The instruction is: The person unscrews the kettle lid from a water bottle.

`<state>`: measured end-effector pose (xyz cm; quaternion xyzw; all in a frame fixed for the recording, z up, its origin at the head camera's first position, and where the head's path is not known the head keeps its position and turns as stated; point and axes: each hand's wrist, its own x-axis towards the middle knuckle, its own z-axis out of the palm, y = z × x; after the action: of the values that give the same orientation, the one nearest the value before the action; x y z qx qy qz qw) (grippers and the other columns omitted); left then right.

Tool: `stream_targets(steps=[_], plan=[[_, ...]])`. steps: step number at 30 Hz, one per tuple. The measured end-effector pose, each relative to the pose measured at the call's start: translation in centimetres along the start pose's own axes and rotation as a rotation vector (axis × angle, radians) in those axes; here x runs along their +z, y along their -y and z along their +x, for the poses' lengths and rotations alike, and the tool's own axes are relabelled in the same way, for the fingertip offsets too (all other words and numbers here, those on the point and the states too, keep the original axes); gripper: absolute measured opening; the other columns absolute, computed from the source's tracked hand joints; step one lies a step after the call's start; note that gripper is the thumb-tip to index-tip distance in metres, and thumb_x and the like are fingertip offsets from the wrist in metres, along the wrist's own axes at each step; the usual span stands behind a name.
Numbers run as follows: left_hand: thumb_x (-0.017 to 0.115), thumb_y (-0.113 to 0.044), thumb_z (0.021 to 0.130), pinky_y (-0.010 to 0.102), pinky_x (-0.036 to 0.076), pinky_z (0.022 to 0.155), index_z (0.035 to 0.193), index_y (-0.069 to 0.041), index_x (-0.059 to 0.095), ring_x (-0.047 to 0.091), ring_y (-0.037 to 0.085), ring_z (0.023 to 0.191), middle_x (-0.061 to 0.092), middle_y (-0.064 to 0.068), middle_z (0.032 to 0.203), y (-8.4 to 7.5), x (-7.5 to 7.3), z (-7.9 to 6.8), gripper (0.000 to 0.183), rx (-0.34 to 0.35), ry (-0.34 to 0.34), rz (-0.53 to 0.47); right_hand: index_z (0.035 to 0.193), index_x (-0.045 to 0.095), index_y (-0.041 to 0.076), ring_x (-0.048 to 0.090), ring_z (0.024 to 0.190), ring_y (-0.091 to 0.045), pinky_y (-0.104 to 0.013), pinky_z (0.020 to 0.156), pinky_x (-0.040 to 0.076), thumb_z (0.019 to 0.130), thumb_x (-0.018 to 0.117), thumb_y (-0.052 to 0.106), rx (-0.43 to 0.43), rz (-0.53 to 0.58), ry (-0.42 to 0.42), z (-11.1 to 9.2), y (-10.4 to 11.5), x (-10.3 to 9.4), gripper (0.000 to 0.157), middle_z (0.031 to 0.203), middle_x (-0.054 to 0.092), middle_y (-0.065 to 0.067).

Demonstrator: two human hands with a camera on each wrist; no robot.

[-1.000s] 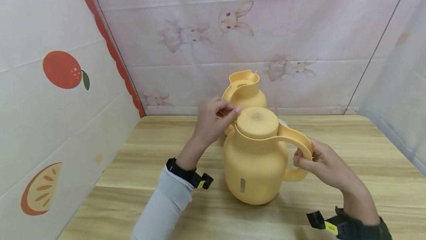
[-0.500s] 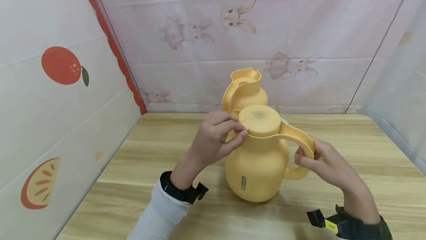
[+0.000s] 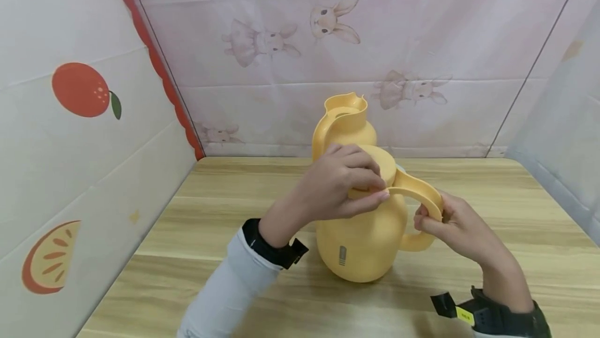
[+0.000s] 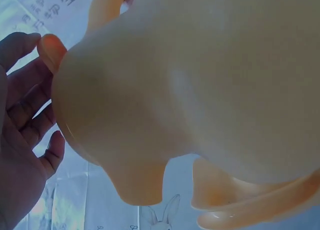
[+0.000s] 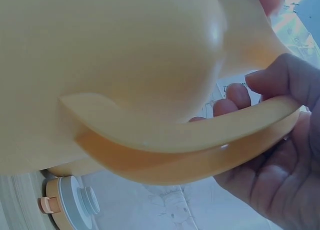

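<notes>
A yellow thermos jug (image 3: 361, 249) stands upright on the wooden table in the head view. My right hand (image 3: 461, 228) grips its looped handle (image 3: 422, 197), with fingers curled round the grip in the right wrist view. Across the jug's top reaches my left hand (image 3: 347, 182), thumb and fingertips coming together on the rim near the handle's upper end. That hand covers much of the round lid (image 3: 384, 163). In the left wrist view the curved fingers lie beside the jug's neck (image 4: 75, 99), with gaps between them.
A second yellow jug (image 3: 349, 127) with an open-topped spout stands close behind the first. In the right wrist view, a peach container with a whitish top (image 5: 75, 202) shows beyond the handle. Printed cloth walls (image 3: 281, 109) edge the table (image 3: 225, 234) at back and sides.
My left hand has moved rightward over the jug's top, from the lid's left side to the rim by the handle, covering more of the lid. The right hand keeps its grip.
</notes>
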<state>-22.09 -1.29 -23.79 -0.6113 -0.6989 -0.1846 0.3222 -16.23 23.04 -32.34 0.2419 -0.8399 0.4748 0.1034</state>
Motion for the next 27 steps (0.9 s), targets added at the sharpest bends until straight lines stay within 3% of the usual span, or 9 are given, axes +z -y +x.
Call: stream_targets(steps=[2,6,9,11,18,24,27], plan=[[0.064,-0.029,0.083,0.025,0.036,0.065,0.077,-0.019,0.072,0.048,0.006,0.077,0.063,-0.005,0.081,0.2,0.1,0.5,0.014,-0.002,0.04,-0.03,0.081,0.051,0.002,0.054,0.065,-0.017,-0.029,0.054,0.048,0.084,0.056,-0.006,0.003,0.006,0.003,0.0,0.0,0.1,0.01,0.074,0.057,-0.007],[0.067,-0.027,0.082,0.021,0.037,0.062,0.082,-0.014,0.074,0.046,0.005,0.072,0.062,-0.002,0.082,1.2,0.3,1.3,0.014,-0.038,0.114,-0.192,0.08,0.05,0.002,0.053,0.065,-0.017,-0.029,0.054,0.047,0.084,0.055,-0.005,0.006,0.012,0.003,0.1,-0.2,0.2,0.01,0.074,0.056,-0.007],[0.07,-0.024,0.079,0.019,0.038,0.062,0.082,-0.012,0.074,0.044,0.005,0.069,0.059,-0.002,0.079,1.8,0.5,2.0,0.013,-0.114,0.152,-0.304,0.081,0.05,0.002,0.053,0.065,-0.017,-0.028,0.054,0.046,0.083,0.055,-0.007,-0.001,0.011,-0.003,0.1,-0.3,0.2,0.01,0.074,0.056,-0.007],[0.071,-0.026,0.078,0.02,0.038,0.061,0.08,-0.014,0.073,0.043,0.005,0.068,0.057,-0.003,0.077,2.0,0.7,2.6,0.013,-0.189,0.186,-0.321,0.081,0.051,0.002,0.053,0.065,-0.017,-0.028,0.054,0.046,0.083,0.054,-0.008,-0.005,0.007,-0.006,0.2,-0.3,0.2,0.01,0.074,0.056,-0.007],[0.068,-0.034,0.079,0.019,0.04,0.059,0.077,-0.018,0.071,0.047,0.005,0.065,0.059,-0.005,0.073,2.2,0.8,4.7,0.017,-0.397,0.339,-0.239,0.083,0.052,-0.001,0.052,0.066,-0.017,-0.028,0.054,0.045,0.083,0.055,-0.007,0.001,0.012,0.005,0.2,-0.2,0.0,0.007,0.075,0.056,-0.007],[0.066,-0.039,0.079,0.02,0.04,0.059,0.085,-0.015,0.068,0.05,0.007,0.064,0.059,-0.004,0.068,2.8,1.2,6.0,0.025,-0.569,0.405,-0.17,0.081,0.053,0.002,0.053,0.066,-0.017,-0.028,0.054,0.046,0.083,0.055,-0.006,0.01,0.013,0.007,0.1,-0.2,-0.1,0.009,0.075,0.056,-0.007],[0.064,-0.042,0.08,0.02,0.039,0.057,0.085,-0.016,0.067,0.049,0.008,0.062,0.059,-0.003,0.068,3.1,1.4,6.3,0.026,-0.623,0.433,-0.131,0.081,0.053,0.002,0.053,0.066,-0.017,-0.028,0.054,0.046,0.083,0.056,-0.006,0.015,0.017,0.008,0.1,-0.1,-0.1,0.009,0.075,0.056,-0.008]])
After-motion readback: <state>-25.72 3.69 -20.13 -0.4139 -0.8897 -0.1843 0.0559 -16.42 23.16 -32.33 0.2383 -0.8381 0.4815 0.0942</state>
